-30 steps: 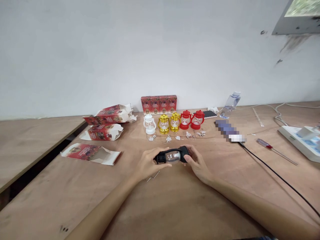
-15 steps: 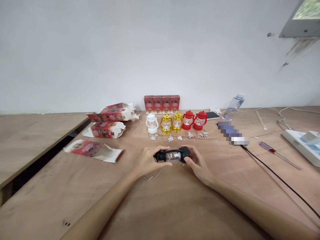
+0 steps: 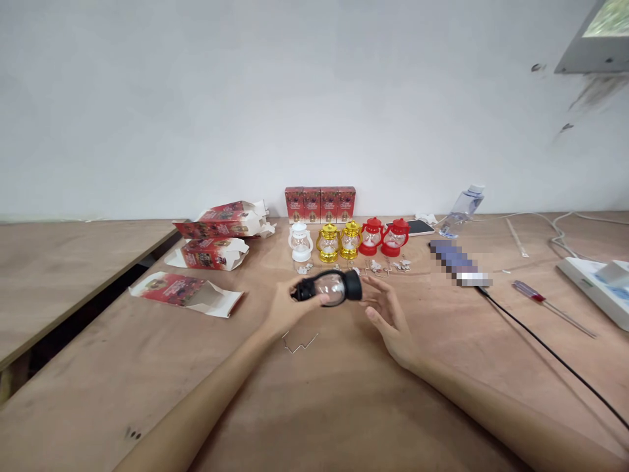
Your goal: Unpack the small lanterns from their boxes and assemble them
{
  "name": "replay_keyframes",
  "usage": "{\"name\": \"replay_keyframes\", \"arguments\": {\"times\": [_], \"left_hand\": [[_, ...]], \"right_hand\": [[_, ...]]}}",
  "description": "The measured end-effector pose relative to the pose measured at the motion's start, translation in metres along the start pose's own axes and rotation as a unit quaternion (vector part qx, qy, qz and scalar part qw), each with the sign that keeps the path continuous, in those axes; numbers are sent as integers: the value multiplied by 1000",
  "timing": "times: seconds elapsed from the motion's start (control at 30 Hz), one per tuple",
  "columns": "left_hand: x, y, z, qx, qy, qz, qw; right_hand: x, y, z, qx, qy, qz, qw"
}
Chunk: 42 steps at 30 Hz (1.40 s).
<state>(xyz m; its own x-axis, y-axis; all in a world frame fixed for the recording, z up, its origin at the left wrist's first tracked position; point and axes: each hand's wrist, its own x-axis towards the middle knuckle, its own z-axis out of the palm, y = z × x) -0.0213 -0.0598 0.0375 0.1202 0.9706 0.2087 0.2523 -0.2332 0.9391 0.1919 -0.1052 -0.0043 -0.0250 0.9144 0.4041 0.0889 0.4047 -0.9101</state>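
Left hand (image 3: pixel 282 306) closed round the top end of the black lantern (image 3: pixel 352 286), held sideways above the desk (image 3: pixel 324 413), between its near and far edges. Right hand (image 3: pixel 397 331) open, fingers spread by the lantern's base; contact cannot be told. Risk: one-ended grip could let the base dip or twist free. A low swing towards the far edge could topple the gold lanterns (image 3: pixel 328 246); a slip could bend the wire piece (image 3: pixel 293 352)

4 red boxes (image 3: pixel 311 205): gold lettering, unreadable
3 opened cartons (image 3: pixel 208 254), left of the red boxes: lettering blurred, unreadable
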Motion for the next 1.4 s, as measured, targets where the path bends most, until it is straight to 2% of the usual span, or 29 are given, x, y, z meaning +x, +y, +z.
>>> {"name": "replay_keyframes", "arguments": {"times": [0.07,0.1,0.17,0.23,0.27,0.33,0.47,0.57,0.67,0.8,0.9,0.97,1.17,1.4], "left_hand": [[11,-10,-8,-157,72,-59,983],[17,-16,-12,-246,96,-88,961],[26,-28,-21,-321,106,-117,934],[32,-37,-29,-356,98,-140,919],[33,-40,-32,-372,94,-151,911],[34,-42,-35,-401,87,-171,896],[33,-41,-37,-441,74,-196,873],[31,-43,-36,-479,50,-197,854],[30,-48,-35,-502,2,-186,844],[29,-57,-34,-468,-42,-183,864],[27,-63,-33,-447,-62,-187,873],[27,-65,-33,-435,-73,-187,878],[29,-64,-35,-405,-84,-167,895],[26,-54,-36,-372,-135,-137,908]], "right_hand": [[-6,-3,2,-116,-7,-97,988],[-10,-5,5,-172,-49,-157,971],[-16,-12,15,-251,-190,-272,909],[-20,-20,31,-288,-327,-333,836],[-21,-23,39,-297,-373,-338,812],[-21,-27,55,-304,-430,-318,788],[-14,-23,66,-284,-463,-281,791],[-6,-13,55,-255,-446,-283,810],[4,-4,39,-226,-383,-332,832],[19,4,30,-211,-188,-433,856],[30,6,36,-213,-56,-404,888],[36,7,41,-207,-7,-370,906],[44,11,50,-167,28,-327,930],[46,13,48,-147,52,-220,963]]}}
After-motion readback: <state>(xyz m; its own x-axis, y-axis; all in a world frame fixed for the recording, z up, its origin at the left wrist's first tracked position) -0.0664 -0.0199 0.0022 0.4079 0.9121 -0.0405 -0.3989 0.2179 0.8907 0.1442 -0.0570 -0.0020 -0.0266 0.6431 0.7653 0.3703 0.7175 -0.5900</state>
